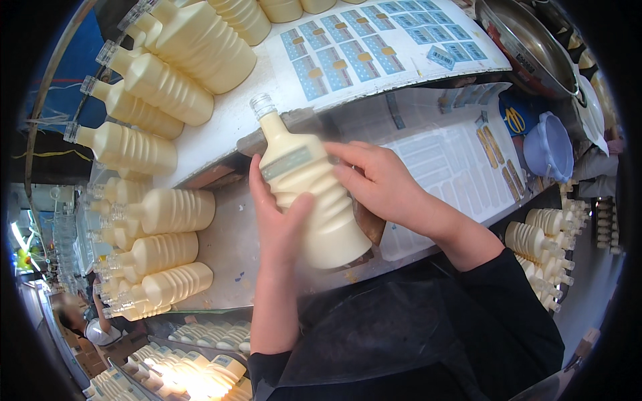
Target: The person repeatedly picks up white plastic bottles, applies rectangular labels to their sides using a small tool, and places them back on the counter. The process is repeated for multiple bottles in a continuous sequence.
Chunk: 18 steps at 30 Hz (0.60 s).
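A cream-coloured plastic bottle (334, 234) with wavy ridges and a clear threaded neck leans over the bench in front of me. My left hand (277, 217) grips its left side, thumb across the front. Below the bottle's shoulder lies a greyish-green label strip (292, 162), slightly blurred. My right hand (381, 180) is closed against the bottle's right side, with the index finger by the strip's right end and the thumb just below. The remaining right fingers are partly hidden.
Similar cream bottles (170, 210) stand in rows to the left. Blue-and-white label sheets (348, 57) lie on the far white table. Nearer right is a translucent sheet (428, 160) with strips. Beyond it are a lilac bucket (548, 147) and a metal pan (535, 40). A person (100, 327) is at the far left.
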{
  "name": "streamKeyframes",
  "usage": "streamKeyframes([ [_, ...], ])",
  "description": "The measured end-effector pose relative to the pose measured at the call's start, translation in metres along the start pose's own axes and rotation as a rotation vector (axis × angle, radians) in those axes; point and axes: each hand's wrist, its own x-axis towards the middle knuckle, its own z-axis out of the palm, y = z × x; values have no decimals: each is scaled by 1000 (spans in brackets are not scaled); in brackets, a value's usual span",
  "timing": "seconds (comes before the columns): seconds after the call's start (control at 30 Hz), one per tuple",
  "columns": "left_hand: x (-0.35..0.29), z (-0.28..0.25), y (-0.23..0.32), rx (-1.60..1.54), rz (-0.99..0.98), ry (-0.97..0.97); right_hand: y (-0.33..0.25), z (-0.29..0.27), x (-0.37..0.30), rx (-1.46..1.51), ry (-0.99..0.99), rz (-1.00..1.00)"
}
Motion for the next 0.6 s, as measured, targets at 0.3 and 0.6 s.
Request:
streamKeyframes([
  [0.3,1,0,0,13,8,-11,-17,-7,-13,-138,0,1],
  [0.6,1,-4,-8,45,16,6,-17,-4,-18,-215,64,-105],
])
